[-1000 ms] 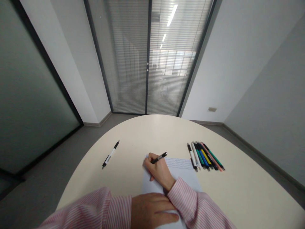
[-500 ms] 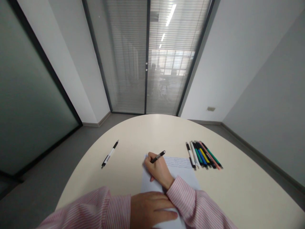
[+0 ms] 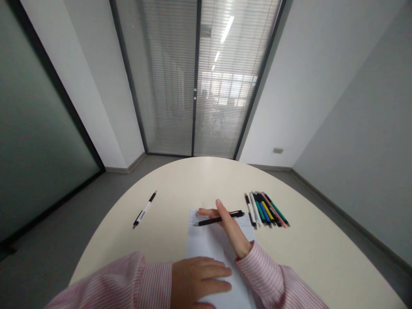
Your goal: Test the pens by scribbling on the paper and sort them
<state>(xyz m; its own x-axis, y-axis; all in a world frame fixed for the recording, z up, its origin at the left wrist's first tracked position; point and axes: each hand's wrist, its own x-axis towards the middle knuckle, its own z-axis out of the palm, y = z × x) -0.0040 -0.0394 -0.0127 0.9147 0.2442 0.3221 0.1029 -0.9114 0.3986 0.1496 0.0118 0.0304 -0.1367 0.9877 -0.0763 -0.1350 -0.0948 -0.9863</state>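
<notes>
A white sheet of paper (image 3: 209,244) with lines of handwriting along its top lies on the round table. Over its upper part is my right hand (image 3: 230,227), turned on edge, with a black pen (image 3: 207,222) held across between its fingers; the pen lies nearly level, its tip to the left. My left hand (image 3: 201,279) rests on the lower left of the sheet, fingers spread, holding nothing.
A row of several pens in white, green, blue, yellow, black and pink (image 3: 265,210) lies right of the paper. One white and black pen (image 3: 144,210) lies apart at the left. The cream table (image 3: 206,171) has a rounded far edge, with a glass partition (image 3: 170,86) beyond.
My right hand has left its writing grip and turned on edge, moving right; the pen has swung from upright-slanted to nearly level. The left hand's fingers have spread more. The view has shifted slightly.
</notes>
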